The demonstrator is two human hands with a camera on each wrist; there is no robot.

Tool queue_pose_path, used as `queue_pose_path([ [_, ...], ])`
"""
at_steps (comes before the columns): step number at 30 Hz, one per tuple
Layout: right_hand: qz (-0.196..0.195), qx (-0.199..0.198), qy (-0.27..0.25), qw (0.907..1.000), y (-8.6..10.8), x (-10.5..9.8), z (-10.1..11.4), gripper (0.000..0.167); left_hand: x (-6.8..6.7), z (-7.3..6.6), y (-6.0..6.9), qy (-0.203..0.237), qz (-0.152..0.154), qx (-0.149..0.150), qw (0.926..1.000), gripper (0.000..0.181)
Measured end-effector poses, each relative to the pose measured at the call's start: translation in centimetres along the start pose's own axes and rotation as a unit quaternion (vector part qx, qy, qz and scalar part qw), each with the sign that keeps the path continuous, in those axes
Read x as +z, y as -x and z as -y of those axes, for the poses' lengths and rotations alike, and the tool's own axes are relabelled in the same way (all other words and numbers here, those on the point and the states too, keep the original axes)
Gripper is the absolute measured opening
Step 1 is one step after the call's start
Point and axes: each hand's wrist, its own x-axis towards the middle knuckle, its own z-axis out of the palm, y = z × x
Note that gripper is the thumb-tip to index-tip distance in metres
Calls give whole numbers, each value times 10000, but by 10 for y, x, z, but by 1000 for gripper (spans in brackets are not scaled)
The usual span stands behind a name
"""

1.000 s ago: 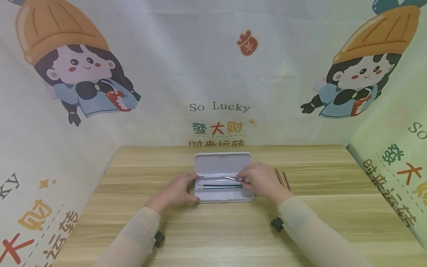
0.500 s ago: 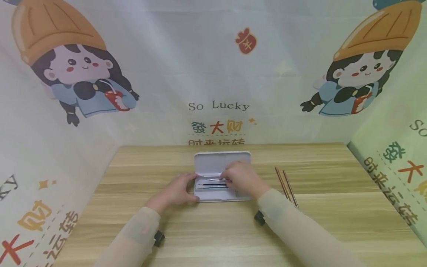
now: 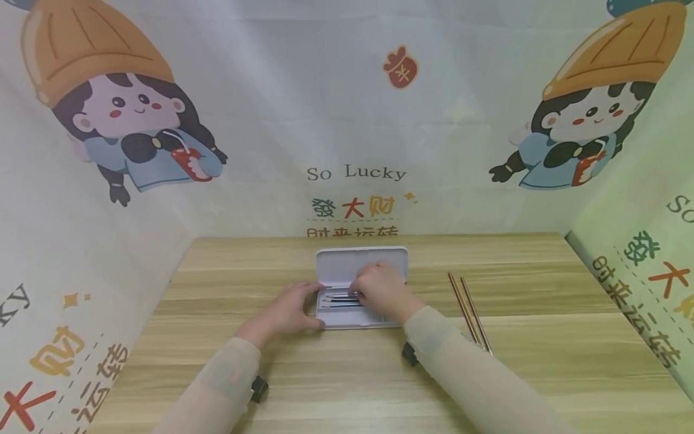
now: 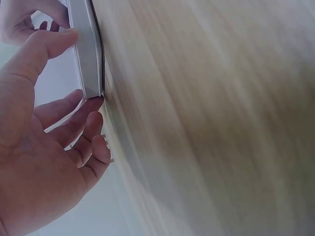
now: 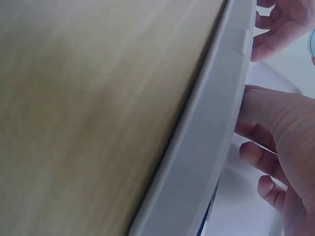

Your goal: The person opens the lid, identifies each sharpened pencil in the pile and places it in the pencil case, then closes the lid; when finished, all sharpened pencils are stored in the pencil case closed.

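An open white pencil case (image 3: 341, 263) lies on the table with its lid raised at the back. My left hand (image 3: 287, 308) grips its left end, the thumb on the front edge and the fingers towards the back. In the left wrist view the thumb presses the case's front wall (image 4: 88, 54). My right hand (image 3: 382, 289) reaches into the case from the right, its fingers curled and pinching a pencil at the back. Several dark and pale pencils (image 3: 341, 306) lie lengthwise in the case. The right fingertips are hidden behind the case wall (image 5: 206, 123) in the right wrist view.
Several red-brown and yellow pencils (image 3: 470, 310) lie on the wooden table (image 3: 336, 374) to the right, beside the right sleeve (image 3: 461, 355). A printed cloth (image 3: 271, 120) hangs behind the table and along both sides.
My right hand has moved left over the case, carrying a pencil inwards and down among the others. The left hand stays at the case's left end.
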Motion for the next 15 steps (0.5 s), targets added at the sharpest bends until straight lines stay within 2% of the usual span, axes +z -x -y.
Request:
queue_pose_path([
  [15, -98, -37, -23, 9999, -3, 3, 6, 18, 0, -1, 2, 1, -40, -34, 10000, 86],
])
